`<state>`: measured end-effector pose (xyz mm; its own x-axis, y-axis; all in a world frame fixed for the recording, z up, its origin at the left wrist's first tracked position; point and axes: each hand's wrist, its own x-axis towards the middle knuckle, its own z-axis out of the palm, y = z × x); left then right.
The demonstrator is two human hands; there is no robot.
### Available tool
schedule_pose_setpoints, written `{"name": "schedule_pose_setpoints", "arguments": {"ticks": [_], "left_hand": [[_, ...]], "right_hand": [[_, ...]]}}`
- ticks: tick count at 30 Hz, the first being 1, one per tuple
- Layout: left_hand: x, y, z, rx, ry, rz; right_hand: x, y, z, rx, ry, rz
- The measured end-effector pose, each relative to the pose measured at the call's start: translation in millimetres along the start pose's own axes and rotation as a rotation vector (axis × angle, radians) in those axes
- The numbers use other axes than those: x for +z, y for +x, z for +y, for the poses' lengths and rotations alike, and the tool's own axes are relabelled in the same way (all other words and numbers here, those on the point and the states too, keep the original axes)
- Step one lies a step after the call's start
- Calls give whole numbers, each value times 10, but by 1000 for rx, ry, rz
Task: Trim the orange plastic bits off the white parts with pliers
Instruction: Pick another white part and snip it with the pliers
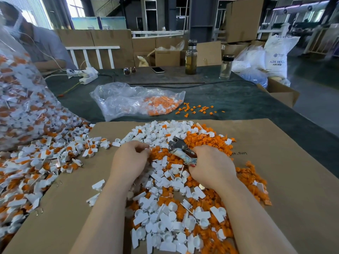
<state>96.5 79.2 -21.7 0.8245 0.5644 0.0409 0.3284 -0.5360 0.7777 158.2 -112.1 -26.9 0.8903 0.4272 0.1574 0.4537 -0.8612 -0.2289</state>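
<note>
Pliers (180,147) gripped in right hand (211,165) above white parts (165,217) and orange bits (205,139) heaped on cardboard sheet (275,162). Left hand (130,158) pinches small piece beside pliers. Green counter (229,99) beyond cardboard; warehouse room behind.

A long bench (229,99) covered in dark green cloth runs away from the camera in a large, dim workshop hall. A flat sheet of brown cardboard (293,171) lies over its near end. Beyond the far edge stand tall cardboard panels (95,38) and open cartons (167,56), with a white railing (91,55) in front of them. A dark steel column (200,17) rises behind, between grey walls with dark doorways (150,15). Daylight comes through windows (76,6) at the upper left and far right. The floor (315,99) at the right is smooth grey concrete, with an open carton (280,92) beside the bench.
</note>
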Motion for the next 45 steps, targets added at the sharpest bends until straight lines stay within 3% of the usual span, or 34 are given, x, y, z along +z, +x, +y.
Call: {"name": "schedule_pose_setpoints", "arguments": {"ticks": [3,7,12,15,23,34,45], "left_hand": [[-27,-14,51,-39,-282,-5],[-78,-64,178,-196,-849,-84],[-57,-73,215,-260,-1079,-194],[-28,-95,236,-235,-1096,-255],[122,-211,323,-50,-873,-318],[218,-286,408,11,-771,-310],[231,-287,404,68,-694,-298]], "right_hand": [[5,0,1,11,8,3],[-11,6,15,37,71,34],[-63,22,14,33,267,103],[-107,16,9,33,406,161],[-182,-21,-33,13,737,234],[-196,-30,-75,-53,716,253],[-171,-17,-51,8,786,283]]}}
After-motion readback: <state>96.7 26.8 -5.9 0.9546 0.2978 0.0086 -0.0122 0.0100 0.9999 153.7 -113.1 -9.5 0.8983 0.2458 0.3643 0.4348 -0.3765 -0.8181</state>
